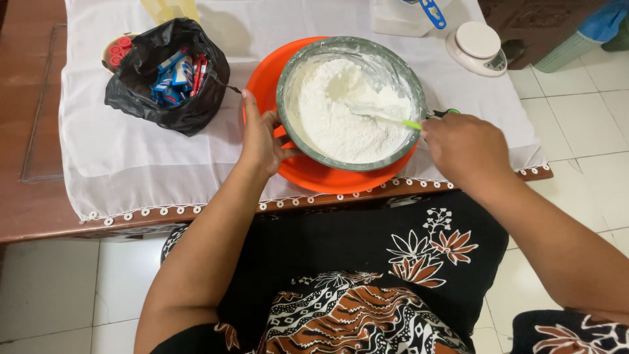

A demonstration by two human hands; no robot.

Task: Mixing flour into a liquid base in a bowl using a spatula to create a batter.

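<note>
Head view: our left hand grips the flour-filled metal bowl in an orange basin; our right hand grasps a green-handled spatula.

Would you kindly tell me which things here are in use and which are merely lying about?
In use: bowl of flour, orange basin, green-handled spatula, left hand, right hand.
Lying about: black bag of packets, white kitchen scale, white cloth.
</note>
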